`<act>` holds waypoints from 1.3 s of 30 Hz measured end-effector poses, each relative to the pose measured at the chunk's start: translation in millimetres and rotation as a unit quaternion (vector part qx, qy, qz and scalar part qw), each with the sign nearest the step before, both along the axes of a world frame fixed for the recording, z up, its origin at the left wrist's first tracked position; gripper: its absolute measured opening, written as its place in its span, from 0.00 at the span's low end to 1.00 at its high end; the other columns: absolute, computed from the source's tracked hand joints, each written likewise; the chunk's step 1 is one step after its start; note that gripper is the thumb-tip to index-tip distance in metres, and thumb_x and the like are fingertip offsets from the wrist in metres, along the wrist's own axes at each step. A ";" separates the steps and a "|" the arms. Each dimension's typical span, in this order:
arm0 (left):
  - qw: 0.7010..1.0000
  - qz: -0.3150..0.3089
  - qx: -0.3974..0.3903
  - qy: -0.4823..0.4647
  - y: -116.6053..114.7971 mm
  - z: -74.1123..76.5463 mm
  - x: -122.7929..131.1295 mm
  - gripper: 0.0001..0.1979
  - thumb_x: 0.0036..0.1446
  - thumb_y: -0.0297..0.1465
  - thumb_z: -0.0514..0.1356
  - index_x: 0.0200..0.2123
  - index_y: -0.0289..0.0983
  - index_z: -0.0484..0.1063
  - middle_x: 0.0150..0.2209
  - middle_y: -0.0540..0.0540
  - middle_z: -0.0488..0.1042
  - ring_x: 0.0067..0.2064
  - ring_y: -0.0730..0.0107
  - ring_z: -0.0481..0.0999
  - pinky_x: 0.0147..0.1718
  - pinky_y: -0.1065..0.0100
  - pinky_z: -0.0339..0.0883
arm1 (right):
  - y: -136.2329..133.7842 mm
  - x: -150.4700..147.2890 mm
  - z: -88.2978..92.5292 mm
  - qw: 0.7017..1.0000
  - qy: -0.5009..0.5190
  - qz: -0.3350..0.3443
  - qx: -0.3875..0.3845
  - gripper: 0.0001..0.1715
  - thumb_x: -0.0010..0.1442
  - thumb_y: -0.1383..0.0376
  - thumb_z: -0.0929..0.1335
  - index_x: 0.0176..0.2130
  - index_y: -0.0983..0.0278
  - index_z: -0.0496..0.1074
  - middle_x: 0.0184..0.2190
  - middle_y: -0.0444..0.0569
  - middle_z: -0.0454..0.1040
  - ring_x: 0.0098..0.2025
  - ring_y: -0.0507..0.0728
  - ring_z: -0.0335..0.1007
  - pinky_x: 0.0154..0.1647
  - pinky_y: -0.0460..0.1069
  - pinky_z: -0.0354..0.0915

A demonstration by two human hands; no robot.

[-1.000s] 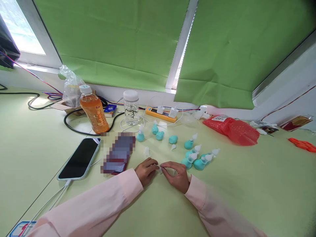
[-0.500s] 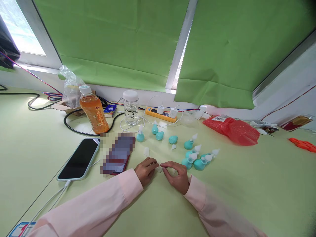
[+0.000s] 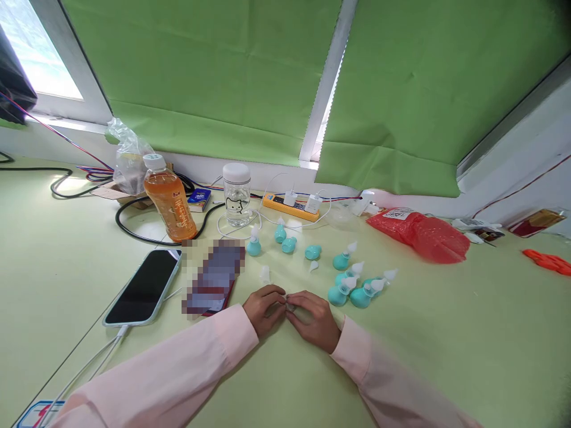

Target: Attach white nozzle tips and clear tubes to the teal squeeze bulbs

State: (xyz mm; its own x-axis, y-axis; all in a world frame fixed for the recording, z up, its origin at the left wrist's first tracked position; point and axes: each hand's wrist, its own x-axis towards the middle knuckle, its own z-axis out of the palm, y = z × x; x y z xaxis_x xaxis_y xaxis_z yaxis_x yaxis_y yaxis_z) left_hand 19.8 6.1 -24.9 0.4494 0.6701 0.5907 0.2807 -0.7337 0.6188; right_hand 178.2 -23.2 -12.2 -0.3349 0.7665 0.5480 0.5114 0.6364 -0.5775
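My left hand [image 3: 263, 307] and my right hand [image 3: 312, 318] meet fingertip to fingertip low on the pale green table [image 3: 446, 333]. Both are curled and pinch a small clear piece [image 3: 288, 306] between them; most of it is hidden by my fingers. Just beyond my right hand lies a cluster of teal rubber bulbs with clear tips [image 3: 357, 288]. More teal bulbs [image 3: 285, 241] stand farther back. Two loose clear tips [image 3: 264, 273] [image 3: 313, 266] lie on the table between the bulbs and my hands.
A phone on a white cable [image 3: 145, 286] and a blurred-out item [image 3: 213, 276] lie to the left. An orange drink bottle [image 3: 170, 199], a clear jar [image 3: 236, 193], a power strip [image 3: 292, 206] and a red bag [image 3: 422, 233] line the back.
My right hand has slid a little left and closed in on my left hand, so the small clear piece is now mostly covered by the fingertips. Nothing else has moved.
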 end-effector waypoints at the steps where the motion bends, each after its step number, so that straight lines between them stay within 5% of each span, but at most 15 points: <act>1: 1.000 -0.002 -0.018 -0.004 0.1 1.2 0.1 0.04 0.48 0.26 0.53 0.27 0.34 0.67 0.31 0.44 0.70 0.33 0.72 0.70 0.31 0.71 0.66 | 0.1 0.0 -0.6 1.000 -0.001 0.001 -0.001 0.10 0.47 0.72 0.65 0.34 0.63 0.67 0.31 0.49 0.71 0.34 0.54 0.66 0.35 0.49 0.65; 9: 0.993 -0.003 -0.116 0.011 3.1 3.9 -0.1 0.05 0.44 0.27 0.56 0.29 0.34 0.68 0.30 0.45 0.70 0.32 0.70 0.69 0.29 0.69 0.64 | 0.0 -0.9 2.5 1.000 0.007 0.002 -0.008 0.14 0.47 0.73 0.64 0.37 0.63 0.65 0.30 0.47 0.71 0.33 0.53 0.66 0.32 0.48 0.64; 39: 0.998 -0.008 -0.054 0.007 2.6 -0.3 0.2 0.05 0.43 0.25 0.54 0.26 0.36 0.69 0.29 0.45 0.70 0.32 0.70 0.69 0.30 0.69 0.65 | 0.1 -1.9 2.2 0.999 0.021 0.001 -0.032 0.09 0.47 0.72 0.64 0.32 0.62 0.66 0.30 0.49 0.71 0.34 0.54 0.66 0.35 0.50 0.64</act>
